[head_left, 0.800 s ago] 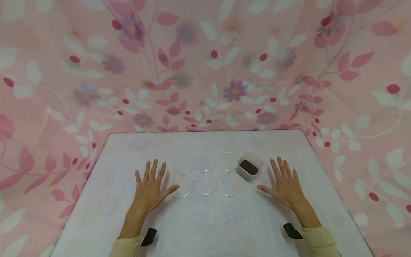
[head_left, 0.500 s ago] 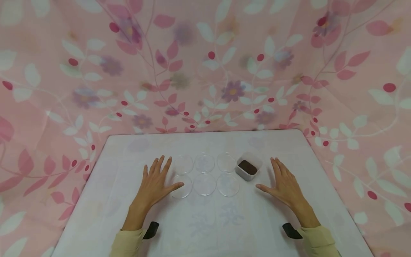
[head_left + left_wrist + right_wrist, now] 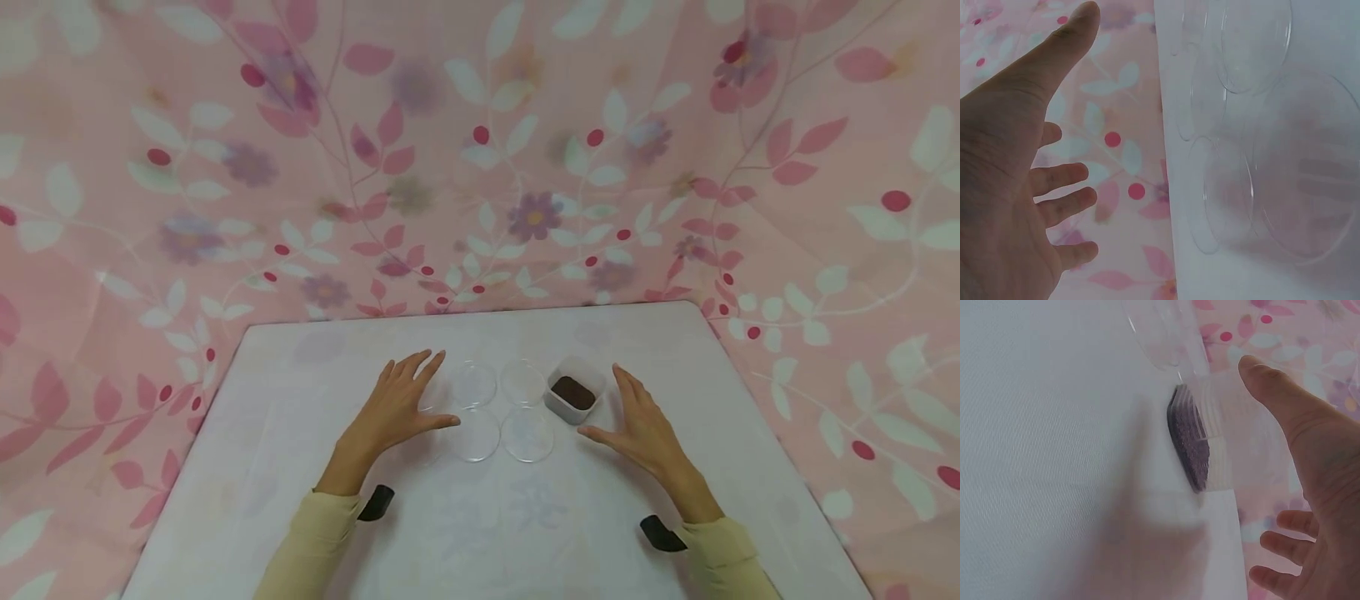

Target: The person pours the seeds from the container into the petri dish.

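Note:
Clear round petri dishes [image 3: 528,435] lie in two rows on the white table. My left hand [image 3: 397,402], fingers spread, is above the leftmost dishes and partly hides them. In the left wrist view the palm and thumb stand to the left of a near dish [image 3: 1310,169]. Right of the rows sits a clear square plastic tub [image 3: 561,410] with dark brown, soil-like matter [image 3: 573,393] in it. Beside the tub's right side my right hand [image 3: 639,429] is held with thumb and fingers apart. Nothing is in either hand; the tub [image 3: 1247,434] shows beyond the right thumb.
White cloth with a faint floral print covers the table [image 3: 480,533]. A pink floral curtain [image 3: 450,167] hangs behind the table's back edge and on both sides. Dark wrist devices [image 3: 377,503] show at both cuffs.
My left hand has moved right, from beside the dishes to over the leftmost ones. The right hand has shifted slightly left, closer to the tub, its fingers drawn nearer together. The head view has shifted slightly.

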Demonstrator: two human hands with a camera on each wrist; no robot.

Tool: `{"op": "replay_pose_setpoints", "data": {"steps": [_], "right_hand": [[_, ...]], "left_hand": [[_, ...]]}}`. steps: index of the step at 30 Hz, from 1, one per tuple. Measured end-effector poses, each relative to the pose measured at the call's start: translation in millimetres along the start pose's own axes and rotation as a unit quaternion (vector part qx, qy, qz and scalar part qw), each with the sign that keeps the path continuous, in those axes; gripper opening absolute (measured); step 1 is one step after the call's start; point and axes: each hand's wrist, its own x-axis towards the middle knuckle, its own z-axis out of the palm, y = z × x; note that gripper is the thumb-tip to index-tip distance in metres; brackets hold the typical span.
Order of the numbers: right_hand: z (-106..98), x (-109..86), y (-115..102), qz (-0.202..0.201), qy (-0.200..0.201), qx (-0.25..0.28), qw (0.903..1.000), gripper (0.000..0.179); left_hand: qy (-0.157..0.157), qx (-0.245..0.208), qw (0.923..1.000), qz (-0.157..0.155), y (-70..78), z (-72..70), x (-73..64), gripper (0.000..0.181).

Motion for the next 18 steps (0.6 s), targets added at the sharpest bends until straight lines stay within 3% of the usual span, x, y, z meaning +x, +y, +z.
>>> {"op": "replay_pose_setpoints", "data": {"steps": [9,18], "right_hand": [[6,1.4,-3,-0.005,-0.003,0.001,1.0000,0.123],[12,1.6,-1,-0.002,-0.007,0.016,0.9998,0.122]], "left_hand": [[-0.038,0.003,0.9982,0.046,12.9,2.6,33.1,0.107],[-0.106,-0.003,0.9899,0.094,25.0,18.5,64.0,0.102]]}}
